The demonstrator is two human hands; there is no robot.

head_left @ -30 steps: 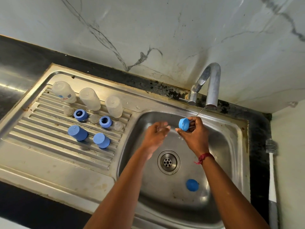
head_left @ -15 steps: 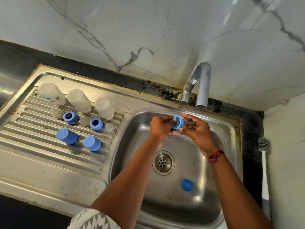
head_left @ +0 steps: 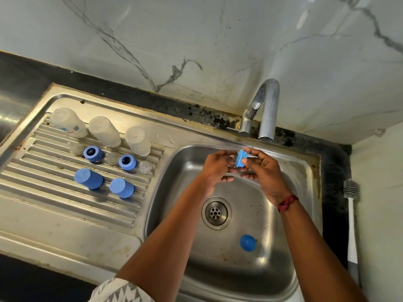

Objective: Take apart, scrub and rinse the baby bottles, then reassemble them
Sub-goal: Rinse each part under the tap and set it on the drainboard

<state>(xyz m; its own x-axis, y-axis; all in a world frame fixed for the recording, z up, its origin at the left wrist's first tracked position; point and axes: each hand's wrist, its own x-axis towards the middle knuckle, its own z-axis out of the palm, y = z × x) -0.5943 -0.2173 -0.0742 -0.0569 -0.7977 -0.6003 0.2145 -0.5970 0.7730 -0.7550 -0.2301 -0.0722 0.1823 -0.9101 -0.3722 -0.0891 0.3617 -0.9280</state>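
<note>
Both hands meet over the sink basin (head_left: pixel 294 247), just under the tap (head_left: pixel 267 110). Between them is a blue bottle ring (head_left: pixel 241 159) under a thin stream of water. My right hand (head_left: pixel 263 171) pinches the ring at its right side. My left hand (head_left: pixel 214 168) holds it from the left with curled fingers. A clear part seems to sit behind the ring, mostly hidden. On the drainboard stand three clear bottles (head_left: pixel 104 131) upside down, two blue rings (head_left: pixel 93 154), two blue caps (head_left: pixel 88 178) and clear teats (head_left: pixel 145 167). Another blue cap (head_left: pixel 248 243) lies in the basin.
The drain (head_left: pixel 216 213) sits in the middle of the basin. A white bottle brush (head_left: pixel 351 216) lies on the dark counter at the right of the sink. A marble wall rises behind the tap. The ridged drainboard (head_left: pixel 54 205) fills the left side.
My left hand came in from the left and took hold of the blue ring together with my right hand. The ring has turned from showing its opening to showing its side.
</note>
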